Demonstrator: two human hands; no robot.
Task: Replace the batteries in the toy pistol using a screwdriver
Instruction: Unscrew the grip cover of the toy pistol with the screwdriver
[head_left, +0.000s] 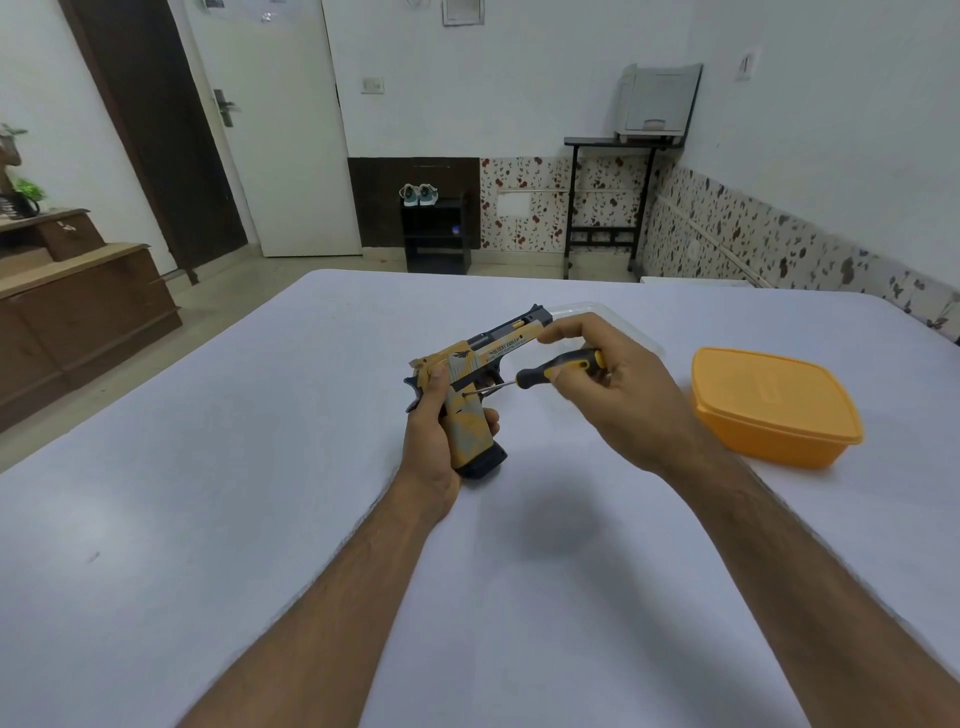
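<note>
Left hand (434, 441) wrapped shut around the grip of the toy pistol (470, 387), butt resting on the white surface (208, 519), barrel pointing away and right. Screwdriver (545, 371) slants down-left, tip at a screw on the grip. Right hand (618, 395) pinches its handle, fingers (563, 374) curled closed.

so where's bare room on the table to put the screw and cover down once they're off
Bare patches: the near table left of the left hand, and the strip between both forearms. Crowded: right side, where the orange container and a clear lid sit beyond the right hand with the screwdriver on the toy pistol.
</note>
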